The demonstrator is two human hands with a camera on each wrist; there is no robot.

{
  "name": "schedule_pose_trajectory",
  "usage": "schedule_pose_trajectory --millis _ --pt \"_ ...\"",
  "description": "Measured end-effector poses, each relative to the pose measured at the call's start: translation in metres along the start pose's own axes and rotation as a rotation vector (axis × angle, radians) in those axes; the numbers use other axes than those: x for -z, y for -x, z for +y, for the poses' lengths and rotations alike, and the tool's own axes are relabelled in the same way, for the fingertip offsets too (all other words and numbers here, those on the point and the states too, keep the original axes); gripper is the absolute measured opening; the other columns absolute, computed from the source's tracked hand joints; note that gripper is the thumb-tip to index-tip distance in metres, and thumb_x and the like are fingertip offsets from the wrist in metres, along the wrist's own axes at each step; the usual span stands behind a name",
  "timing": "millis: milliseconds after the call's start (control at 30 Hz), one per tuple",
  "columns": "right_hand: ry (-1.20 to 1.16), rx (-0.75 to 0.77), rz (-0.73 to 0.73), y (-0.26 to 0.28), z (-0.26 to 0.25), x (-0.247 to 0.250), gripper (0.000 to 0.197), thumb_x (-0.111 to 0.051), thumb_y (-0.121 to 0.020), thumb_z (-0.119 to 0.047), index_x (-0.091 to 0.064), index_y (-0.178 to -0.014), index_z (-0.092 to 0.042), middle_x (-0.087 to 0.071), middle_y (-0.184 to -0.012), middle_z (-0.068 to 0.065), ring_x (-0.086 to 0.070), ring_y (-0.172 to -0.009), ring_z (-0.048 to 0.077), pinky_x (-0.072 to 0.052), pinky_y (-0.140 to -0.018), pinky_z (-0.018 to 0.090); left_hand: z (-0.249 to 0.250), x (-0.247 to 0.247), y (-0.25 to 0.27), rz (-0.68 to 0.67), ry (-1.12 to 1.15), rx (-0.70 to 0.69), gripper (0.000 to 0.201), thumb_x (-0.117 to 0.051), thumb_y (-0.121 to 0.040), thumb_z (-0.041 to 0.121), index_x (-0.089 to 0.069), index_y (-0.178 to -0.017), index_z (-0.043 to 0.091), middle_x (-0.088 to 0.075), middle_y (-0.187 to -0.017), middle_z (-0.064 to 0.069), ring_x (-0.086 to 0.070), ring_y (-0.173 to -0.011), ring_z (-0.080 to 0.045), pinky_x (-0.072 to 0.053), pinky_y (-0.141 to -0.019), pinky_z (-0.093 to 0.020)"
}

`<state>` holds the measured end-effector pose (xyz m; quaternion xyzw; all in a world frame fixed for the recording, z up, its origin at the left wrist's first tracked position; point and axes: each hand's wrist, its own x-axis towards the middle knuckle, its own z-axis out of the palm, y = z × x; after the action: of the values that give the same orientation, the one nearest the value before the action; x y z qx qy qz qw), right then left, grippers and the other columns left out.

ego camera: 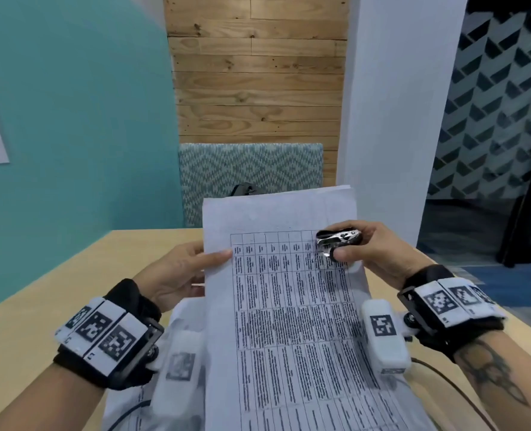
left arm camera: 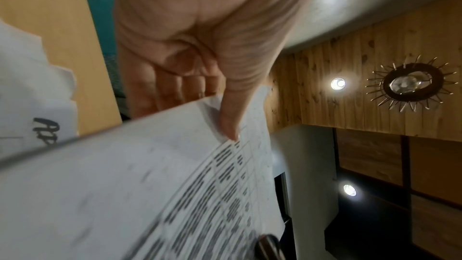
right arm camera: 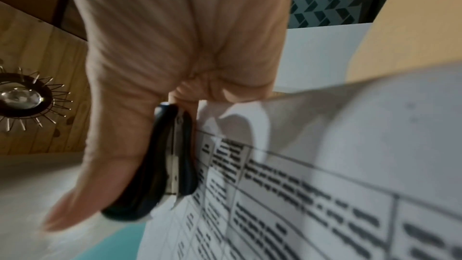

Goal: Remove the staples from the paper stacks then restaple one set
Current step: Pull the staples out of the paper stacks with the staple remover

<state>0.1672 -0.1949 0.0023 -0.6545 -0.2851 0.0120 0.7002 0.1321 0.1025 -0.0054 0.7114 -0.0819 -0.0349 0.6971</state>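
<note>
left hand (ego camera: pixel 177 272) holds the left edge of the paper stack (ego camera: pixel 292 306), grip pinched on it: thumb on the printed face, fingers behind. stack is raised off the bench (ego camera: pixel 40 293), tilted toward the camera, a printed table on its top sheet. more white sheets (ego camera: pixel 183 312) lie under it on the bench. right hand (ego camera: pixel 370 247) at the stack's upper right, grip clamped on a black and chrome staple remover (ego camera: pixel 337 241), whose claws meet the paper. patterned chair back (ego camera: pixel 251 172) beyond the bench.
</note>
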Motion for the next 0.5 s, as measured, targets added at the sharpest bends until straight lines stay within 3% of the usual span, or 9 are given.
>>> schedule_pose_trajectory --millis 100,133,200,267,333,433,500 --pt "0.018 0.036 0.036 0.0 -0.002 -0.002 0.068 -0.096 -0.021 -0.033 -0.075 -0.082 -0.012 -0.073 -0.081 0.007 -0.069 -0.074 0.014 -0.053 -0.065 0.018 -0.005 -0.007 0.001 0.018 0.016 -0.009 0.058 -0.085 -0.055 0.036 -0.066 -0.104 0.012 -0.072 -0.102 -0.008 -0.068 -0.083 -0.017 -0.056 -0.066 -0.025" --pt "0.023 0.047 0.046 0.0 -0.003 -0.003 0.068 -0.096 -0.021 -0.034 -0.075 -0.082 -0.012 -0.073 -0.081 0.008 -0.069 -0.075 0.014 -0.053 -0.066 0.018 -0.007 -0.01 0.001 0.03 0.018 -0.016 0.054 -0.082 -0.06 0.034 -0.065 -0.106 0.011 -0.071 -0.103 -0.008 -0.068 -0.085 -0.019 -0.056 -0.066 -0.026" --pt "0.027 0.059 0.061 -0.001 -0.003 -0.004 0.068 -0.096 -0.021 -0.036 -0.075 -0.082 -0.014 -0.073 -0.083 0.008 -0.069 -0.076 0.014 -0.053 -0.067 0.019 -0.013 -0.015 0.002 0.043 0.031 -0.039 0.053 -0.082 -0.06 0.032 -0.066 -0.104 0.009 -0.073 -0.099 -0.007 -0.07 -0.082 -0.019 -0.057 -0.064 -0.025" --pt "0.04 0.074 0.083 -0.001 -0.005 -0.004 0.067 -0.095 -0.022 -0.04 -0.075 -0.081 -0.016 -0.07 -0.09 0.01 -0.068 -0.08 0.014 -0.052 -0.069 0.018 -0.011 -0.02 0.006 0.122 0.025 -0.084 0.027 -0.07 -0.076 0.014 -0.065 -0.101 0.004 -0.073 -0.092 -0.007 -0.069 -0.076 -0.018 -0.057 -0.062 -0.024" --pt "0.072 0.102 0.123 -0.001 -0.007 -0.005 0.067 -0.093 -0.021 -0.047 -0.075 -0.079 -0.02 -0.067 -0.092 0.006 -0.066 -0.082 0.01 -0.051 -0.071 0.015 -0.002 -0.016 0.009 0.215 0.009 -0.155 0.018 -0.06 -0.083 0.003 -0.064 -0.101 0.0 -0.073 -0.089 -0.005 -0.07 -0.071 -0.015 -0.056 -0.06 -0.023" --pt "0.1 0.096 0.145 -0.001 -0.012 -0.003 0.078 -0.09 -0.018 -0.056 -0.07 -0.084 -0.02 -0.071 -0.08 -0.006 -0.066 -0.076 0.006 -0.049 -0.067 0.013 0.026 0.013 0.017 0.287 -0.047 -0.22 0.014 -0.057 -0.085 0.0 -0.062 -0.097 0.002 -0.074 -0.076 0.002 -0.07 -0.068 -0.009 -0.055 -0.058 -0.02" --pt "0.171 0.031 0.103 0.0 -0.016 -0.004 0.083 -0.088 -0.017 -0.06 -0.069 -0.088 -0.021 -0.072 -0.082 -0.005 -0.067 -0.08 0.008 -0.049 -0.07 0.02 0.048 0.04 0.025 0.336 -0.083 -0.17 0.01 -0.056 -0.086 0.001 -0.061 -0.094 0.002 -0.073 -0.069 0.0 -0.069 -0.061 -0.01 -0.054 -0.052 -0.02"
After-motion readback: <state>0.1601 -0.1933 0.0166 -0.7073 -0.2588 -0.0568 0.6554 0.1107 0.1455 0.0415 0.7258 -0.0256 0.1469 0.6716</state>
